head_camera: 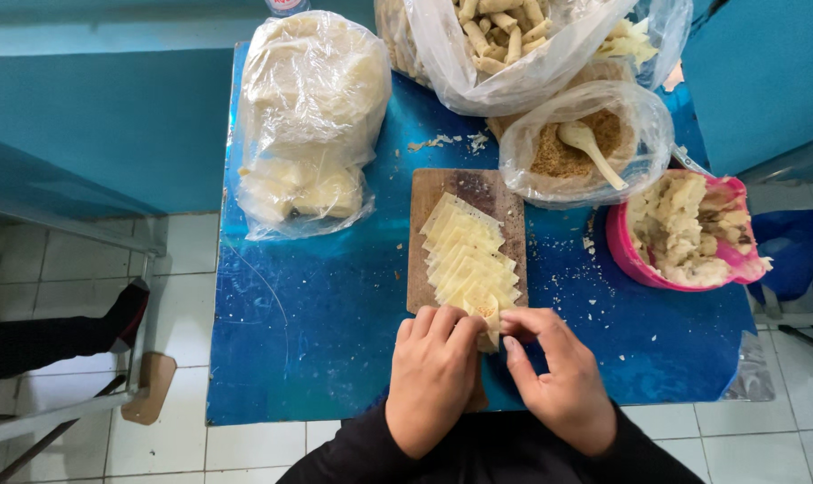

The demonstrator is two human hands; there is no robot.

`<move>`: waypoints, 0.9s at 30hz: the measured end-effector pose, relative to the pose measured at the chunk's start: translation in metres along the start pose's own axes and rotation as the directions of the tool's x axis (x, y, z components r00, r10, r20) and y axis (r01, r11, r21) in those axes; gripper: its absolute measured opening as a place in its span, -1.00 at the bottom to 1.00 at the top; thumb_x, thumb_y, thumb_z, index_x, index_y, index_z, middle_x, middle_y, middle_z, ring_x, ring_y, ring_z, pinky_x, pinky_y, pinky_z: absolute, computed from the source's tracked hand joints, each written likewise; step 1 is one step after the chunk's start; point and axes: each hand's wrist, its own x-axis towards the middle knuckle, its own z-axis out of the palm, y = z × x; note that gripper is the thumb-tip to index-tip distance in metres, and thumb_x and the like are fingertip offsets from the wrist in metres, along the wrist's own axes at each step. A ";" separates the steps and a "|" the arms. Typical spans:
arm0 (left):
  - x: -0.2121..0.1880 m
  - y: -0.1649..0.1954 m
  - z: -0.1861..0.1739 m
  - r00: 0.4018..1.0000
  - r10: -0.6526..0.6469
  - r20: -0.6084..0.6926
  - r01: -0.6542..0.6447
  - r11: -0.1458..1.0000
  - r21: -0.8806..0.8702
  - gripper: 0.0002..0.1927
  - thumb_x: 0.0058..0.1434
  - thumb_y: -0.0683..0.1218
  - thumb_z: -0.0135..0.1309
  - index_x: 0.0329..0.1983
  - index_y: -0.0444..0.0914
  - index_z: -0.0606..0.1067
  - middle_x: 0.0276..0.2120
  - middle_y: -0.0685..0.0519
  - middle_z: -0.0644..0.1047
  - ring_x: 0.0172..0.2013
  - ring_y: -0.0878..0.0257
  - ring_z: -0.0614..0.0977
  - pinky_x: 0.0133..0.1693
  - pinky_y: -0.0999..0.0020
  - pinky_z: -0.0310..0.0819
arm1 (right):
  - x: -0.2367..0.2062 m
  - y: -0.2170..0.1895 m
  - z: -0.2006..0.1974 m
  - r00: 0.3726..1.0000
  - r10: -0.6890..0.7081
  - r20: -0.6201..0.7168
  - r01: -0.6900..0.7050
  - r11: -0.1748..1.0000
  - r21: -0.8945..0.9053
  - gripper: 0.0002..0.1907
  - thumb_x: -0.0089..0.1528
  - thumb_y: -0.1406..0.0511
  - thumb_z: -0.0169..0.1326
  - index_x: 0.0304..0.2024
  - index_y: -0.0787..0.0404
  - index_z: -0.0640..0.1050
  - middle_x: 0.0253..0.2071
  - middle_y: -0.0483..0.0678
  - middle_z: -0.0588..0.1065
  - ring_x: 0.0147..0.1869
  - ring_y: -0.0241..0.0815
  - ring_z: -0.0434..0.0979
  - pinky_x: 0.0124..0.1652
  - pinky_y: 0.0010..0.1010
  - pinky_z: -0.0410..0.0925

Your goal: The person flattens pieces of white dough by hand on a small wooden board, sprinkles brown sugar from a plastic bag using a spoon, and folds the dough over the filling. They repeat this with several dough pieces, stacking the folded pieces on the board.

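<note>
At the near edge of the blue tabletop point(299, 341), the left hand point(433, 372) and right hand point(559, 381) meet, fingertips pinched together on the nearest pastry wrapper point(485, 312), which carries a dab of filling. The row of overlapped wrappers point(467, 255) runs straight away from both hands along the wooden board point(433, 193), equally near to each. Beyond stand a bag of crumbs point(585, 143) and a pink bowl point(621, 251).

soft, even daylight, sharp focus throughout (mild glare on the plastic bags point(312, 90)), slight wide-angle bending at edges.

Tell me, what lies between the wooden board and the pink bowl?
In the head view, only bare blue table with scattered crumbs lies between the wooden board and the pink bowl.
</note>
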 end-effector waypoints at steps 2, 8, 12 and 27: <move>-0.001 0.000 -0.001 1.000 -0.002 0.015 0.002 1.000 -0.003 -0.78 0.13 -0.19 0.14 -0.14 -0.18 0.52 -0.24 0.07 0.50 -0.19 0.10 0.51 -0.18 0.19 0.31 | 0.005 -0.001 -0.012 0.983 -0.167 0.070 0.178 0.962 -0.206 -0.62 0.12 0.39 0.21 0.00 0.14 0.53 -0.12 -0.05 0.54 -0.03 -0.03 0.51 -0.01 -0.26 0.36; 0.000 0.001 -0.014 0.994 -0.012 0.104 0.021 0.996 -0.086 -0.77 0.16 -0.21 0.12 -0.09 -0.20 0.51 -0.19 0.05 0.53 -0.18 0.08 0.52 -0.17 0.20 0.33 | 0.014 0.000 -0.019 0.939 -0.303 0.163 0.344 0.847 -0.406 -0.66 0.11 0.28 0.21 -0.04 0.04 0.64 -0.23 -0.18 0.52 -0.11 -0.09 0.48 -0.12 -0.24 0.22; 0.006 0.001 -0.020 0.992 0.046 0.119 -0.033 0.994 -0.102 -0.75 0.15 -0.09 0.19 -0.12 -0.22 0.49 -0.24 0.02 0.50 -0.20 0.03 0.51 -0.19 0.16 0.31 | 0.020 0.008 -0.021 0.972 -0.143 0.185 0.187 0.950 -0.250 -0.77 0.11 0.30 0.21 -0.16 0.04 0.67 -0.30 -0.22 0.56 -0.16 -0.15 0.48 -0.16 -0.30 0.23; 0.033 -0.015 -0.002 0.963 0.040 0.265 -0.026 0.998 -0.058 -0.88 0.21 -0.17 0.11 -0.26 -0.29 0.43 -0.34 -0.08 0.48 -0.22 -0.06 0.51 -0.17 0.09 0.39 | 0.040 0.013 -0.013 0.974 0.035 0.225 0.026 0.965 -0.261 -0.87 0.06 0.28 0.24 -0.42 0.15 0.55 -0.43 -0.11 0.48 -0.24 -0.06 0.47 -0.23 -0.23 0.24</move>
